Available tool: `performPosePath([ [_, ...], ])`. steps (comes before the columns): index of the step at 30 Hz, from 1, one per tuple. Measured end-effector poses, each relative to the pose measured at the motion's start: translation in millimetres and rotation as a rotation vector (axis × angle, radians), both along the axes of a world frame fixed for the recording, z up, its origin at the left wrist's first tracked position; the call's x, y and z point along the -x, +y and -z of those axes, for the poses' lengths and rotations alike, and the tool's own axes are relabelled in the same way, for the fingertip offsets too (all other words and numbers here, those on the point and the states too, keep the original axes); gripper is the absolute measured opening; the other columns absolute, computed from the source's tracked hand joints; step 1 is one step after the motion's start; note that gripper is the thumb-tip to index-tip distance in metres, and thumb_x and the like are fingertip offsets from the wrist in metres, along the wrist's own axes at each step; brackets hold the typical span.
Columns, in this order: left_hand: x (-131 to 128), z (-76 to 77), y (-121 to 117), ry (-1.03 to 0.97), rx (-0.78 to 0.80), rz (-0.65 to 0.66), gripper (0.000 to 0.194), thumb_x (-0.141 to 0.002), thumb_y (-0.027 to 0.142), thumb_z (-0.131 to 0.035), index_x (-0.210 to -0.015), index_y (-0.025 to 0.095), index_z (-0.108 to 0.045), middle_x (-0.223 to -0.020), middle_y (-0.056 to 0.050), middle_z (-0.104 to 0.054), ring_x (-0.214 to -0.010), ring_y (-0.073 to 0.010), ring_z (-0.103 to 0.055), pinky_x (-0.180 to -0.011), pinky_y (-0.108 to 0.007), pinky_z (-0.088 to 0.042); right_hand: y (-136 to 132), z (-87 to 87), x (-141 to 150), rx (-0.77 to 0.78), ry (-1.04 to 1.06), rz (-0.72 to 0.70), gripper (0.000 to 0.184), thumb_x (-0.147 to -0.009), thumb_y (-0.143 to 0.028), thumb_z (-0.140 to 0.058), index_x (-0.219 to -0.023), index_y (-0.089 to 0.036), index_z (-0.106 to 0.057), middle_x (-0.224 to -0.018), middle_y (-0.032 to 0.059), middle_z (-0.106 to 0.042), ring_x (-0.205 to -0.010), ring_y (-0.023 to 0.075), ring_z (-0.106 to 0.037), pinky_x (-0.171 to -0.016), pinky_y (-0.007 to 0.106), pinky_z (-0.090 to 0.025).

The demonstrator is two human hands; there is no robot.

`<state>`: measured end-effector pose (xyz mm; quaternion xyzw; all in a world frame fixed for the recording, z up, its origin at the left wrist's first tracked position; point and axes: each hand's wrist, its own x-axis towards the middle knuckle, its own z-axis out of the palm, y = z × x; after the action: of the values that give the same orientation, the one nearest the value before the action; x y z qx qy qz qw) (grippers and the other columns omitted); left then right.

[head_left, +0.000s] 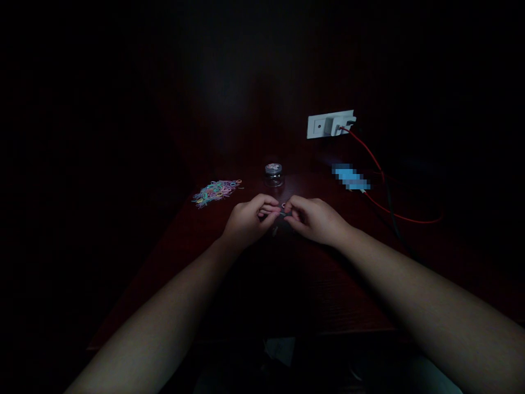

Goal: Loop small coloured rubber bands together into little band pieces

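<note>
My left hand (251,220) pinches a thin, pale blue-grey hair elastic (282,214) between thumb and fingertips. From the other side, my right hand (314,218) has its thumb and index fingertip closed at the far end of the same elastic. A small pink loop (283,206) shows just by the right fingertips. Below the hands, a small pale loop (274,231) lies on the dark red table. Left of them is a heap of multicoloured hair elastics (216,191). A small clear round jar (273,174) stands just beyond my hands, with pale bits visible at its top.
The dark red wooden table (328,306) has its front edge near me. A white wall socket (320,126) holds a charger plug. From it a red cable (369,150) runs to a blurred-out blue phone-like object (350,177). A dark cable hangs at the right.
</note>
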<state>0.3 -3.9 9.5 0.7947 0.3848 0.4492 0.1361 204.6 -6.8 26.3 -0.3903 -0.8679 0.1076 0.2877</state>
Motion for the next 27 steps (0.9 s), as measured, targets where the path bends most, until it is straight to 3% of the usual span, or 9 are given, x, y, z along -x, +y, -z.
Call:
performPosePath([
  [13,-2.3,2.2,-0.6,-0.012,0.051,0.066,0.022,-0.081,0.022,-0.066,-0.102,0.021,-0.058,-0.092,-0.003,-0.073,-0.086,-0.0150,-0.072,-0.073,-0.024,-0.060,1.7,1.1,1.1,0.015,-0.024,0.010,0.006,-0.085,-0.027,-0.056,-0.088,-0.021,-0.059,-0.071,-0.0014,-0.062,-0.060,0.0107,-0.049,-0.057,0.024,-0.026],
  [19,-0.4,-1.0,-2.7,0.077,-0.021,0.058,0.027,-0.079,0.020,-0.068,-0.104,0.020,-0.059,-0.098,-0.003,-0.071,-0.080,-0.0120,-0.069,-0.070,-0.022,-0.058,3.8,4.1,0.8,0.000,0.037,0.005,0.008,-0.086,-0.027,-0.055,-0.085,-0.021,-0.059,-0.068,-0.0020,-0.060,-0.059,0.0100,-0.049,-0.056,0.023,-0.027],
  [27,-1.2,-3.3,-3.6,0.085,-0.045,0.046,0.021,-0.080,0.021,-0.066,-0.100,0.020,-0.060,-0.090,-0.002,-0.070,-0.078,-0.0117,-0.068,-0.070,-0.022,-0.057,2.5,4.3,0.7,0.027,0.076,-0.045,0.007,-0.086,-0.026,-0.055,-0.086,-0.020,-0.057,-0.064,-0.0035,-0.057,-0.056,0.0092,-0.047,-0.056,0.022,-0.028],
])
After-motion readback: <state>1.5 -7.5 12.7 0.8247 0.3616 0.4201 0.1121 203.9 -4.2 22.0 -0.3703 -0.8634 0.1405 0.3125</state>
